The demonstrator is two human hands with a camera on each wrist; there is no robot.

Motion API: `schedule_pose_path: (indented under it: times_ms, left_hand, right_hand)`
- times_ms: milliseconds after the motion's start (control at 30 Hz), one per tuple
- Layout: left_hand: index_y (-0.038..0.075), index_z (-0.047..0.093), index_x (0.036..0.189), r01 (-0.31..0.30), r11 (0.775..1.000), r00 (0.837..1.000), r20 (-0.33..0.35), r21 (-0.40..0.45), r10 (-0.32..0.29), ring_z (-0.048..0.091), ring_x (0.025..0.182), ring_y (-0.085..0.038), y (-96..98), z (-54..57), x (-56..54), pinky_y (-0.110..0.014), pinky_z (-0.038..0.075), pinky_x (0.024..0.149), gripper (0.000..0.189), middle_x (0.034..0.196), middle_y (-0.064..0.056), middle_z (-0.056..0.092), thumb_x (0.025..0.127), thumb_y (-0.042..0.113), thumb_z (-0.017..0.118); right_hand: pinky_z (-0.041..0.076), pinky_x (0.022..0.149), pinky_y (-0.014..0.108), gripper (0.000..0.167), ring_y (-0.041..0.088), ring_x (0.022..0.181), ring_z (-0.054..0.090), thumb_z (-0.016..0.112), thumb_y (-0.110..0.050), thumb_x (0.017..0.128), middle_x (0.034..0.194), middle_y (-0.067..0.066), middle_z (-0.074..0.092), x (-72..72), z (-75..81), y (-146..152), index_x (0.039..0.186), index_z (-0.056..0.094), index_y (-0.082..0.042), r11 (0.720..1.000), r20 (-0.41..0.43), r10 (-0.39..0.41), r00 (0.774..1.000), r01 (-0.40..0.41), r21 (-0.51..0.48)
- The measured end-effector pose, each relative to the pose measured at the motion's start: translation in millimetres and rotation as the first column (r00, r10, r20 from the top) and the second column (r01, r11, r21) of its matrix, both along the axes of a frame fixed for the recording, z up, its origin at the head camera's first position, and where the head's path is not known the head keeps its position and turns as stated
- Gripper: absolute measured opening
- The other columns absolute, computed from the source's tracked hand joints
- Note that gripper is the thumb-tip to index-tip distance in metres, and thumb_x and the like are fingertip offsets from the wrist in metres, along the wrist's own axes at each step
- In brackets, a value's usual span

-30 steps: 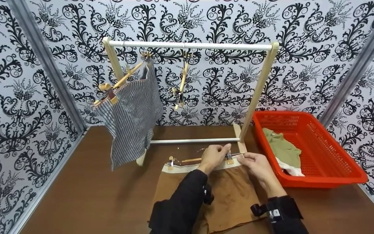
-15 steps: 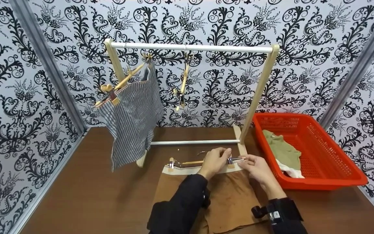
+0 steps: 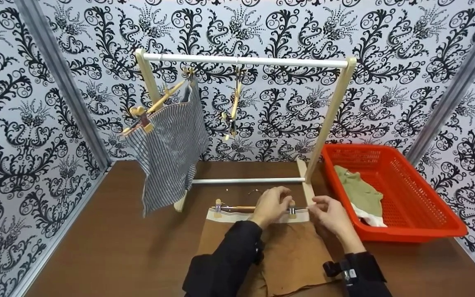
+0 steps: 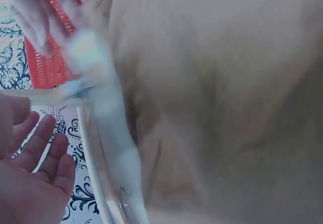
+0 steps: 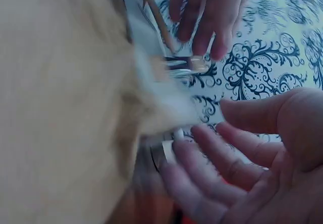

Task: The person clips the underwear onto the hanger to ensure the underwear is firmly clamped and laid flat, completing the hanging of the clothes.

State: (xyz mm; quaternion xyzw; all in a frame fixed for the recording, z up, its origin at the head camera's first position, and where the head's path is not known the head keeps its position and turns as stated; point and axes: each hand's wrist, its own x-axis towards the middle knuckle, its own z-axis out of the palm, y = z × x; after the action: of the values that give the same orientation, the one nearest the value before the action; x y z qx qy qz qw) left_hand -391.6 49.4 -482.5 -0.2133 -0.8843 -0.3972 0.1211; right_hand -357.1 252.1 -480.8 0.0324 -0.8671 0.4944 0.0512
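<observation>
A brown garment [image 3: 295, 251] with a pale waistband [image 3: 301, 217] hangs from a wooden clip hanger [image 3: 241, 209], with one clip [image 3: 218, 206] near each end of the band. My left hand [image 3: 271, 206] is at the right-hand clip [image 3: 292, 209]; its fingers are loosely extended, and whether the thumb touches the clip cannot be told. My right hand [image 3: 332, 216] is just beside the band's right corner, thumb and fingers parted. In the right wrist view the right fingers [image 5: 222, 158] lie close to the blurred corner [image 5: 176, 110], gripping nothing visible.
A rack [image 3: 245, 61] stands behind, holding a striped garment [image 3: 171, 144] on a clip hanger and a bare hanger [image 3: 235, 103]. At right, a red basket [image 3: 423, 233] contains a green-and-white garment [image 3: 361, 192]. Patterned walls [image 3: 386, 62] enclose the brown table [image 3: 109, 247].
My left hand has come slightly away from the right-hand clip, which now shows more fully. My right fingers have let go of the waistband corner and moved a little to the right.
</observation>
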Motion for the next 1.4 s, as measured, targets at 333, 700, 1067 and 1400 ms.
schedule_pose_path:
  times_ms: [333,700,1067,1400]
  left_hand:
    - [0.010,0.071,0.117,-0.095,0.978,0.994,-0.075,-0.183,0.082,0.064,0.105,-0.026,-18.5,12.3,0.1,-0.039,0.050,0.092,0.023,0.112,-0.006,0.072,0.095,0.017,0.069]
    - [0.011,0.076,0.104,-0.232,0.847,0.967,-0.209,-0.478,0.147,0.066,0.095,-0.027,-46.7,2.2,3.9,-0.040,0.054,0.080,0.022,0.104,-0.005,0.071,0.083,0.017,0.078]
    - [0.011,0.073,0.073,-0.252,0.865,0.968,-0.100,-0.433,0.232,0.070,0.081,-0.032,-54.3,-8.2,5.5,-0.043,0.058,0.068,0.011,0.087,-0.011,0.071,0.077,0.000,0.075]
    - [0.012,0.069,0.069,-0.263,0.863,0.965,-0.135,-0.432,0.226,0.071,0.076,-0.030,-55.0,-8.1,11.7,-0.042,0.058,0.063,0.016,0.079,-0.008,0.072,0.077,-0.002,0.072]
  right_hand:
    - [0.047,0.098,0.057,0.033,0.041,0.112,0.064,0.071,-0.011,0.094,0.120,0.021,0.069,10.5,11.4,-16.7,0.123,0.067,0.005,0.920,-0.184,0.205,0.961,-0.125,0.372]
    - [0.041,0.105,0.059,0.057,0.045,0.128,0.053,0.067,-0.023,0.099,0.144,0.030,0.050,12.5,4.7,-21.8,0.144,0.049,0.007,0.819,-0.036,0.442,0.896,-0.387,0.423]
    - [0.032,0.111,0.061,0.065,0.048,0.136,0.043,0.065,-0.027,0.100,0.148,0.032,0.045,11.7,-6.6,-19.7,0.149,0.040,0.009,0.774,0.107,0.500,0.859,-0.499,0.389]
    - [0.033,0.110,0.062,0.058,0.049,0.135,0.044,0.065,-0.026,0.100,0.146,0.032,0.047,12.2,-8.4,-20.7,0.145,0.048,0.008,0.749,0.107,0.517,0.850,-0.509,0.424]
